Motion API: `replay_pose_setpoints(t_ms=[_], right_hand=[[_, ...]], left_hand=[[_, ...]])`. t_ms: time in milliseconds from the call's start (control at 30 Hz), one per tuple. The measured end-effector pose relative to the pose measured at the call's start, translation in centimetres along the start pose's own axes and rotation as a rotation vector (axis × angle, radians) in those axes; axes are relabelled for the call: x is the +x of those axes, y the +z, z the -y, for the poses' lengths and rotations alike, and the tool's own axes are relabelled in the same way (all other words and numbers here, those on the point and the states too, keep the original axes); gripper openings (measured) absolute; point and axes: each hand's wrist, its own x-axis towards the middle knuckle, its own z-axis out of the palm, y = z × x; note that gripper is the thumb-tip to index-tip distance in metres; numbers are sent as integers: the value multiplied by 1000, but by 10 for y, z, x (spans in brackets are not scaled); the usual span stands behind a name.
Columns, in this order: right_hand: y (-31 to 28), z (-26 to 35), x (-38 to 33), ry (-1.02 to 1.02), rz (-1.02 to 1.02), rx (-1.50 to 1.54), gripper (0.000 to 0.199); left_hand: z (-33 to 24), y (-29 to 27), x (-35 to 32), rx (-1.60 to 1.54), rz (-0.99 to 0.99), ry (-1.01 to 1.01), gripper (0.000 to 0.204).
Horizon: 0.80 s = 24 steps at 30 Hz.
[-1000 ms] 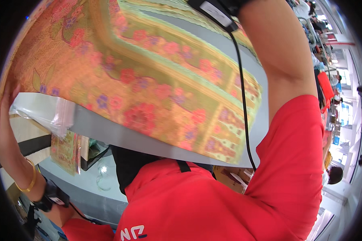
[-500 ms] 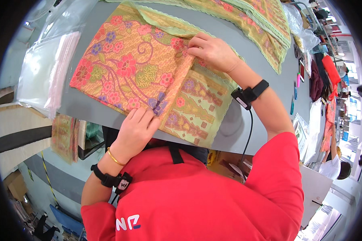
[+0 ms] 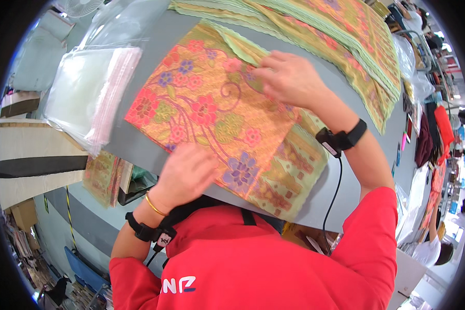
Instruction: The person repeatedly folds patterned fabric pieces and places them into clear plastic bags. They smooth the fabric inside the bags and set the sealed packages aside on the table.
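A floral cloth (image 3: 183, 121) with red and purple blooms on an orange-gold ground lies folded on the grey table (image 3: 124, 137). Its greenish patterned layer (image 3: 294, 160) shows past the fold at the right, with a pale scalloped border. Over the cloth's near edge is my left hand (image 3: 188, 168), fingers stretched out and slightly blurred, with nothing seen in them. My right hand (image 3: 289, 77) is at the cloth's far right edge, fingers bent and smeared by motion; whether it pinches the fabric cannot be made out.
Clear plastic bags (image 3: 88, 88) with pinkish edges are stacked at the left. More green-bordered patterned cloth (image 3: 341, 46) spreads across the far side. Pens and small tools (image 3: 399, 152) lie at the right edge. Another person (image 3: 429, 250) is at the far right.
The narrow strip that both hands held along the fold now lies flat, with the purple flower uncovered. Both hands have shifted off that line; the view has moved slightly.
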Motion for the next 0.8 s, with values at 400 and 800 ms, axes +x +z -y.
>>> replay_pose_setpoints(t_ms=[400,800], right_hand=[[109,-92,166,72,-44,242,20],[46,-120,210,175,-8,601,10]], left_hand=[[118,-68,-28,299,-180,-649,25],[190,-157,-5,-386,-433,-894,11]])
